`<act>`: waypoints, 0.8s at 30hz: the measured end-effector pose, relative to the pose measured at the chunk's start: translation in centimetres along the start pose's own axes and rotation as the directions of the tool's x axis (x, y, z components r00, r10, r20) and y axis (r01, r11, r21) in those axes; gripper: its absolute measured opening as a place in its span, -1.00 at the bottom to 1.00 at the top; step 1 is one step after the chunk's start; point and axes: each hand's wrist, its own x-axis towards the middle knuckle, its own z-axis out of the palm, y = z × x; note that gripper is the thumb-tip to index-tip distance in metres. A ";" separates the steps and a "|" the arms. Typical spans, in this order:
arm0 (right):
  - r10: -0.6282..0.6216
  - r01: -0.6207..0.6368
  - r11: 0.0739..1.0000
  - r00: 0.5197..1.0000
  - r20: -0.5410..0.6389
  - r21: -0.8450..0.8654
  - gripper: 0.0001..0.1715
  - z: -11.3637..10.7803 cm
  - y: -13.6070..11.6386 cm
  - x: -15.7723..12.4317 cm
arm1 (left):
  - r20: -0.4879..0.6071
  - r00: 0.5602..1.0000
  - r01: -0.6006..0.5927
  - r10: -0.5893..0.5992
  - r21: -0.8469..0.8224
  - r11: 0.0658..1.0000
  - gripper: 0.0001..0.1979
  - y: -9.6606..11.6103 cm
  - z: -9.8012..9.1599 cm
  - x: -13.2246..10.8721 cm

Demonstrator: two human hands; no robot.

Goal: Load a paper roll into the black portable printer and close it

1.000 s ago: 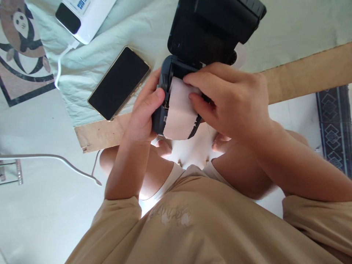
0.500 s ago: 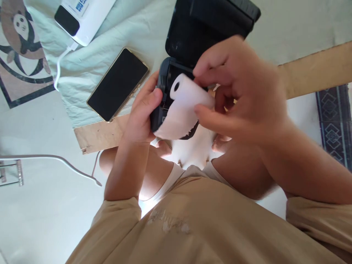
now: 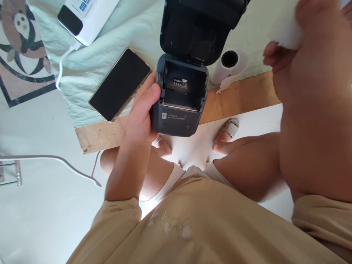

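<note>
My left hand (image 3: 143, 110) is closed round the left side of a small dark label printer (image 3: 176, 123). Its black lid (image 3: 192, 33) is swung up, and the paper bay shows bare inside, with a small printed sticker at its bottom. At the upper right, my right hand (image 3: 313, 47) is blurred and raised, its fingers around a white paper roll (image 3: 287, 29). Another paper roll (image 3: 240, 62), with a black core and a loose torn end, stands on the table just right of the printer.
A phone (image 3: 120, 85) lies on the pale green cloth (image 3: 82, 91) left of the printer. Behind it is a white device (image 3: 93, 18) with a dark panel and a plugged-in cable (image 3: 61, 66). The wooden table edge (image 3: 242, 95) runs in front of my knees.
The white paper roll has come out of the printer bay and moved up and right with my right hand. My left hand keeps the printer nearly in place. The black-cored roll now shows.
</note>
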 end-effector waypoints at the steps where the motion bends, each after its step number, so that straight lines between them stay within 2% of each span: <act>1: -0.040 0.037 0.996 0.999 -0.036 -0.080 -0.80 0.1 0.1 -0.4 | -0.007 1.000 0.000 0.000 -0.002 1.000 -0.67 0.0 -0.1 0.0; 2: -0.095 0.082 0.972 0.994 -0.048 -0.220 -0.76 0.2 0.1 -0.7 | -0.014 1.000 0.003 -0.003 -0.001 1.000 -0.66 -0.1 -0.1 0.0; 4: -0.184 0.162 0.835 0.983 0.012 -0.526 -0.70 0.2 0.1 -1.3 | -0.022 1.000 0.009 -0.009 0.012 1.000 -0.66 0.0 -0.1 0.0; 6: -0.200 0.203 0.693 0.976 0.086 -0.692 -0.60 -0.1 0.1 -1.3 | -0.023 1.000 0.015 -0.015 0.028 0.999 -0.66 0.0 -0.1 0.0; 7: -0.202 0.209 0.663 0.975 0.098 -0.719 -0.55 -0.3 0.2 -1.2 | -0.023 1.000 0.017 -0.016 0.032 0.999 -0.67 0.1 -0.1 0.0; 12: -0.261 0.258 0.636 0.959 0.112 -0.727 -0.43 -1.4 0.6 -0.5 | -0.011 1.000 0.027 -0.026 0.010 1.000 -0.67 0.1 -0.1 0.0; 18: -0.171 0.228 0.650 0.973 0.153 -0.725 -0.37 -1.6 0.7 -0.8 | -0.025 0.999 0.023 -0.023 0.007 1.000 -0.63 0.0 0.0 -0.1; 20: -0.251 0.277 0.650 0.957 0.144 -0.708 -0.38 -1.8 0.7 -1.1 | -0.019 0.999 0.030 -0.029 0.042 0.999 -0.65 0.1 0.1 -0.1; 22: -0.383 0.334 0.678 0.921 0.074 -0.655 -0.52 -1.9 0.5 -1.7 | -0.005 0.999 0.033 -0.033 0.069 0.997 -0.65 0.2 0.2 -0.1; 24: -0.465 0.386 0.706 0.885 0.023 -0.593 -0.58 -1.5 -0.1 -2.5 | 0.008 0.999 0.037 -0.038 0.077 0.996 -0.66 0.4 0.3 -0.2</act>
